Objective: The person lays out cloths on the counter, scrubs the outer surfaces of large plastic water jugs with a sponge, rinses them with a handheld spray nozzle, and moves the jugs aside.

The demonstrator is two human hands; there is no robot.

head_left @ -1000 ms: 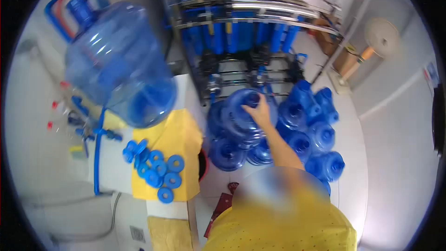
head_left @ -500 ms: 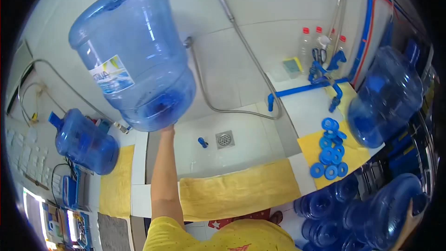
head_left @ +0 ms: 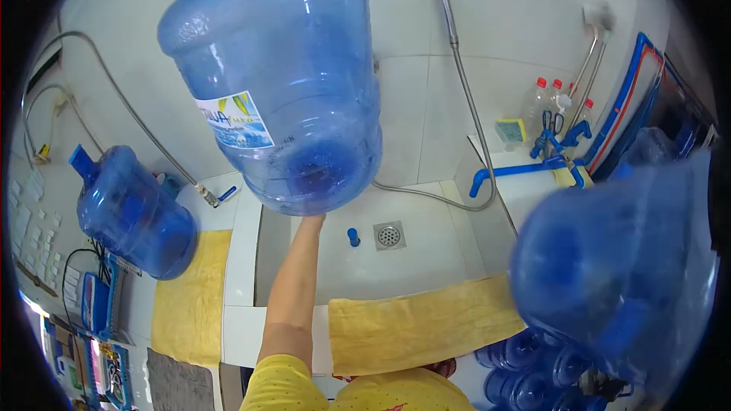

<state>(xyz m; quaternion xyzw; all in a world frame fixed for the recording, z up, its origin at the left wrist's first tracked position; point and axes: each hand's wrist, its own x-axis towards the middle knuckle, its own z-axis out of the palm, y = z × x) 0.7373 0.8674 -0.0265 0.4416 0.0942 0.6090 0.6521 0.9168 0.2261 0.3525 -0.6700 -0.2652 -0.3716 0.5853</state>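
I see a hand shower [head_left: 448,11] on the pale wall [head_left: 518,30], its metal hose [head_left: 474,99] hanging below. To its right I make out red-capped bottles [head_left: 537,100], a yellow-and-green sponge [head_left: 511,132] and blue pipework [head_left: 525,170]. At my left, a yellow cloth [head_left: 190,301] lies near a grey mat [head_left: 179,380].

Soft translucent blue fills the big round plastic water bottle [head_left: 304,53] up top, and its rectangular printed label [head_left: 234,120] flashes white, yellow, green and blue! More blue on the right, a blurred, rounded plastic water bottle [head_left: 586,236], darker in patches. Bright yellow on the short fabric sleeve [head_left: 282,388], sprinkled with tiny dark dots! Mustard for the long flat cloth [head_left: 426,327], vivid red for the little round plastic caps [head_left: 541,82], plain grey for the flat rectangular mat [head_left: 179,380].
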